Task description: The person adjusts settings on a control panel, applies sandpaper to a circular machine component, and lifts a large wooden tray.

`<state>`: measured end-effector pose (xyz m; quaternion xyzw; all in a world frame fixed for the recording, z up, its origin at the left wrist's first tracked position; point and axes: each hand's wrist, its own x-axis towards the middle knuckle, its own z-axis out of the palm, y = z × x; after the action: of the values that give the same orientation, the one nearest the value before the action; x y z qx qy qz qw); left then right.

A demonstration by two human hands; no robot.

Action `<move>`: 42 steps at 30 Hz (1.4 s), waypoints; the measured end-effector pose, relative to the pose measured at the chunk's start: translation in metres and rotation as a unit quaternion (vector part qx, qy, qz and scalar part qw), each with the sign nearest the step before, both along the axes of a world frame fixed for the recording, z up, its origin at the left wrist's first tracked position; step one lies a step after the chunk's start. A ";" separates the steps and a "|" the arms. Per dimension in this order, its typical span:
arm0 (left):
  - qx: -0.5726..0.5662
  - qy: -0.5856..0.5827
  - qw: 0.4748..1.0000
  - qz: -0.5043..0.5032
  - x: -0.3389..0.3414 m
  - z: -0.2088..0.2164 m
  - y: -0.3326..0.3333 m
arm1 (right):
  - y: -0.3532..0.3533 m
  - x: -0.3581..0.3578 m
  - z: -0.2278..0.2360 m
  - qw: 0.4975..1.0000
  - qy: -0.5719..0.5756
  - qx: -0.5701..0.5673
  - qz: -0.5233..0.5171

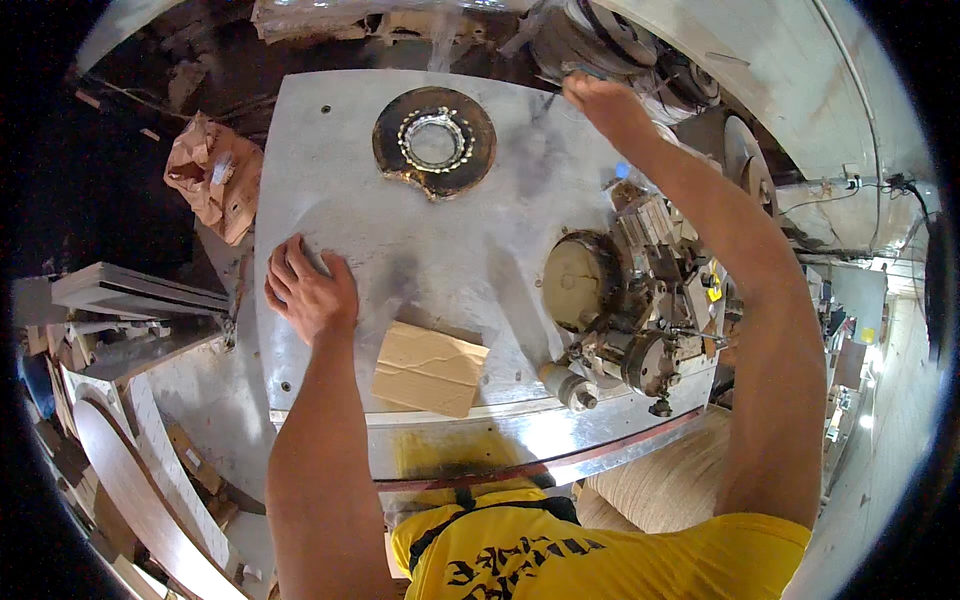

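My left hand [312,290] rests on the left side of a grey metal table [350,220], palm down with its fingers lying on the surface. Stretched to the table's far right edge, my right hand [600,100] has its fingers curled together. A thin dark piece shows by its fingertips, too small to name. Between the hands, toward the back, is a round dark brown plate [478,130] with a shiny toothed ring around a central opening. A creased rectangle of cardboard [432,370] lies near the front edge, right of my left forearm.
A greasy metal mechanism [650,345] with a round drum face [575,282] takes up the table's right side. Discs and reels [600,40] stand beyond the far right corner. Left of the table are a crumpled brown paper bag [215,180] and stacked boards [140,290].
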<state>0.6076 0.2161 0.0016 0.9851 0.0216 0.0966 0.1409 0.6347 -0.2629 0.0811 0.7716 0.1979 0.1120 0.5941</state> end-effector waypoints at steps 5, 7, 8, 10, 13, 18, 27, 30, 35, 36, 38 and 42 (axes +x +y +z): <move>0.000 -0.017 1.000 -0.003 0.000 -0.002 -0.002 | 0.016 0.008 0.036 0.986 0.046 0.151 0.051; -0.001 -0.007 1.000 -0.002 -0.001 -0.002 -0.002 | 0.020 0.009 0.051 0.973 0.090 0.188 0.096; -0.003 0.001 1.000 0.000 -0.002 0.000 0.000 | 0.024 0.011 0.056 0.969 0.115 0.180 0.120; -0.003 0.000 1.000 0.003 0.000 0.000 0.004 | 0.046 0.010 0.070 0.964 0.116 0.176 0.160; -0.004 -0.016 1.000 -0.003 0.001 -0.004 0.003 | 0.040 -0.004 0.080 0.972 -0.054 0.214 0.078; 0.003 -0.016 1.000 -0.003 0.001 0.000 -0.002 | 0.025 -0.042 0.118 0.926 -0.080 0.328 -0.167; 0.082 -0.037 0.996 -0.005 0.001 -0.018 0.007 | -0.018 -0.223 0.195 0.722 -0.253 0.526 -0.372; 0.101 -0.025 0.995 0.010 0.001 -0.019 0.000 | -0.033 -0.310 0.206 0.655 -0.285 0.556 -0.426; 0.115 -0.010 0.993 0.000 -0.001 -0.019 -0.001 | -0.050 -0.424 0.162 0.498 -0.351 0.646 -0.460; 0.120 -0.009 0.993 -0.002 -0.002 -0.019 -0.003 | -0.053 -0.443 0.149 0.494 -0.367 0.639 -0.461; 0.141 -0.016 0.990 0.003 0.001 -0.025 0.004 | -0.060 -0.471 0.116 0.486 -0.392 0.632 -0.458; 0.147 -0.035 0.989 0.001 0.009 -0.033 0.015 | -0.076 -0.488 0.071 0.421 -0.384 0.610 -0.551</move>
<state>0.6165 0.2315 -0.0316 0.9910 0.0033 0.1337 -0.0046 0.1464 -0.3389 0.1521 0.7532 -0.6380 0.1367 -0.0829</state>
